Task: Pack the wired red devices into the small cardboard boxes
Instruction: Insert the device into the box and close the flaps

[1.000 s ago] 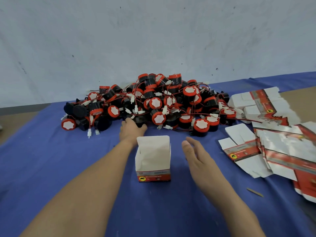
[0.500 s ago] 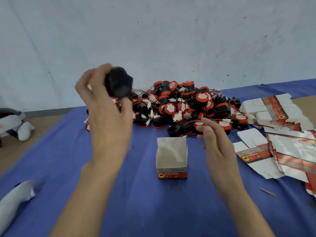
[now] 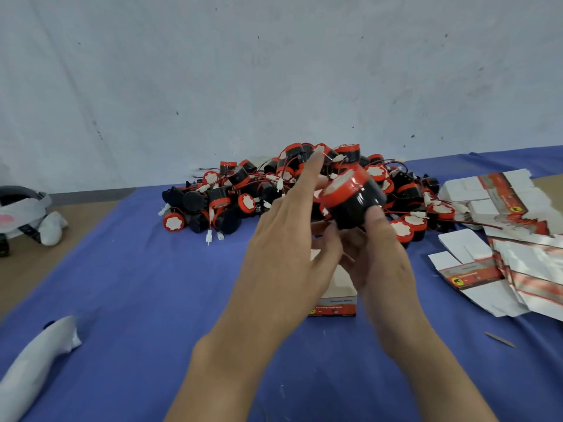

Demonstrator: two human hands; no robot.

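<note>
Right hand [image 3: 380,263] grips a red device [image 3: 353,199] over the box [image 3: 338,303], contents hidden; straight-fingered left hand [image 3: 283,254] perhaps touches it.

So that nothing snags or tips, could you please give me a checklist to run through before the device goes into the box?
1. Device held by the right hand: ok, its thumb presses the black side.
2. Left hand free to help: ok, its fingers are straight.
3. Box standing upright below the hands: ok, judging by the part that shows.
4. Box top open: cannot tell, the hands hide it.
5. Device untangled from the pile: cannot tell.
</note>
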